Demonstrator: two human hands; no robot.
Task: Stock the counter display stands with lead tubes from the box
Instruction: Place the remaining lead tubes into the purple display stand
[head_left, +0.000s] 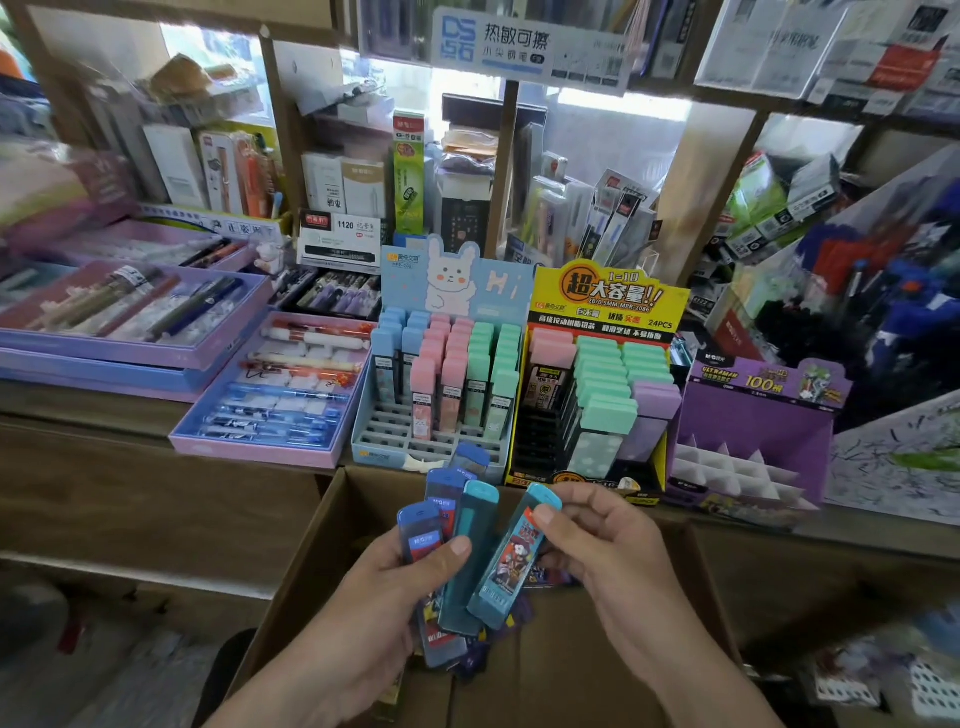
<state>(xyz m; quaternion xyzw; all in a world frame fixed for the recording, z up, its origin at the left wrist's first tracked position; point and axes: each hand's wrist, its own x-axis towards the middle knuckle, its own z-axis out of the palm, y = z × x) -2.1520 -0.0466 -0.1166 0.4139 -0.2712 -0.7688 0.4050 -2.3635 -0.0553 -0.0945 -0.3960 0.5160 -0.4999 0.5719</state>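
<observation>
My left hand (384, 587) grips a fanned bundle of several blue and teal lead tubes (448, 519) above the open cardboard box (597, 670). My right hand (597, 545) pinches one teal tube with a cartoon label (511, 561), still lying against the bundle. On the counter behind stand three display stands: a light blue rabbit stand (387, 457) partly filled with blue, pink and green tubes, a yellow and black stand (608, 296) with pink, green and purple tubes, and a purple stand (753, 415) with bare white dividers.
Purple and pink trays of pens (270, 395) lie on the counter to the left. Shelves packed with boxed stationery rise behind the stands. A slanted rack of blue pens (883, 291) fills the right side. The wooden counter edge runs just beyond the box.
</observation>
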